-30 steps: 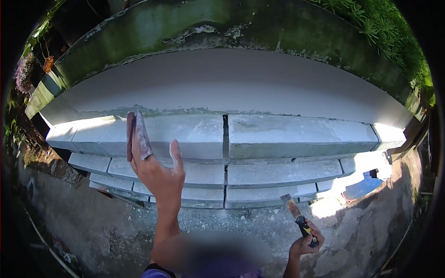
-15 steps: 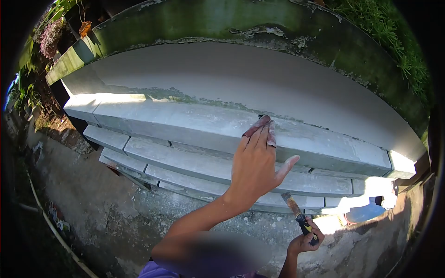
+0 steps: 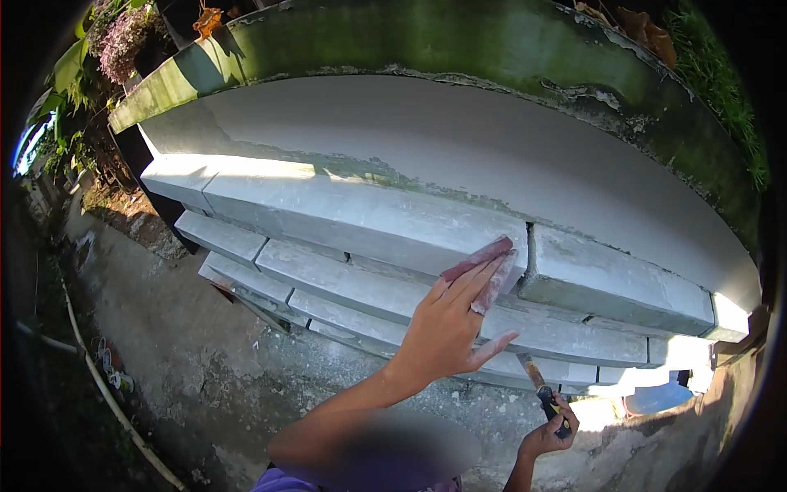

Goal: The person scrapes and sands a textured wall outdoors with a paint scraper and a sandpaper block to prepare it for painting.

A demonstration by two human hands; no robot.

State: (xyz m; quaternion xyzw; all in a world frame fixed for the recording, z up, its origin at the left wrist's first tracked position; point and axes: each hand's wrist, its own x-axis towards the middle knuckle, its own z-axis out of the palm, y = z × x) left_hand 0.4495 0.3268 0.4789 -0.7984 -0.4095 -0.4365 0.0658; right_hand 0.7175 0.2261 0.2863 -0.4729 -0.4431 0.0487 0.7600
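Note:
My left hand (image 3: 447, 332) reaches over the top row of pale grey blocks (image 3: 328, 205), its outstretched fingers against the long block just left of a dark vertical gap (image 3: 529, 250). Dark red coverings wrap some of its fingers, and the thumb is spread out, with whitish dust on it. Lower right, my right hand (image 3: 551, 435) is closed around the black and yellow handle of a scraper (image 3: 537, 377). The scraper's worn blade points up and left, close to the lower blocks.
Behind the blocks rises a smooth grey wall (image 3: 459, 123) under a mossy green ledge (image 3: 344, 45). Stepped lower rows of blocks (image 3: 328, 275) curve above a rough concrete floor (image 3: 205, 353). A blue object (image 3: 658, 397) lies at the right, and a pale pipe (image 3: 98, 385) runs along the left.
The view has shifted, so the blocks appear farther right and lower. My left hand has moved left along the top block, uncovering the gap. My right hand still holds the scraper.

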